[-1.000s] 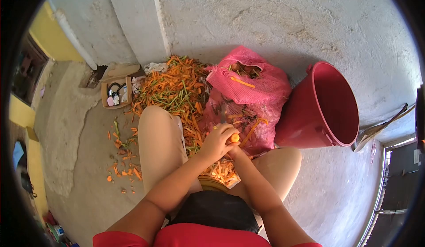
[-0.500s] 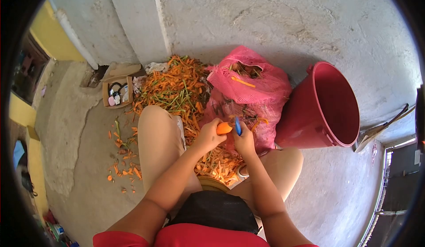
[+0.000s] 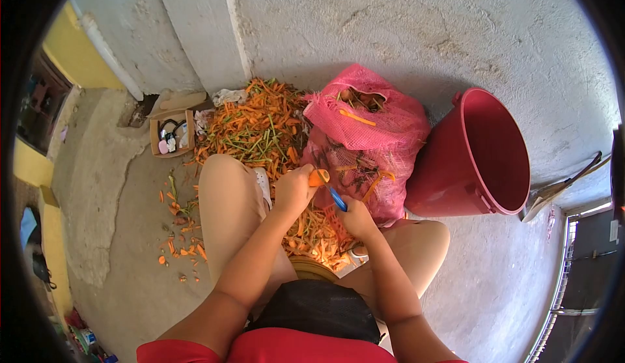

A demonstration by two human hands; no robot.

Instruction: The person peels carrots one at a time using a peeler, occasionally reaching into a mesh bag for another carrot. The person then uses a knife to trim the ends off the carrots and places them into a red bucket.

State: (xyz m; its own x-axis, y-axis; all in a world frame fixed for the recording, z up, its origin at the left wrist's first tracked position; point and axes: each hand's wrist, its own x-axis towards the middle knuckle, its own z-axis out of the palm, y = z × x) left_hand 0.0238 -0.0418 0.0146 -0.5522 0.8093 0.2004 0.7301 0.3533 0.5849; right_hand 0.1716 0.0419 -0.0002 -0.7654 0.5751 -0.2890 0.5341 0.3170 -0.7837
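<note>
My left hand (image 3: 294, 188) is closed around an orange carrot (image 3: 317, 178), whose end sticks out toward the right. In my right hand (image 3: 357, 219) is a knife (image 3: 338, 199) with a blue handle, its thin blade tilted up against the carrot's exposed end. Both hands are in front of my knees, above a heap of orange peelings (image 3: 320, 240) on the floor. Just beyond them stands a pink mesh sack (image 3: 381, 132) with carrots showing through its opening and netting.
A larger pile of carrot scraps and green stems (image 3: 257, 128) lies against the wall. To its left is a small cardboard box (image 3: 172, 134) of odds and ends. On the right a big dark red bucket (image 3: 443, 167) leans by the sack. Loose scraps (image 3: 189, 251) dot the floor at left.
The knife has swung from near upright to leaning left, its blade now at the carrot. My left hand has shifted slightly left and up with the carrot; my right hand sits a little lower.
</note>
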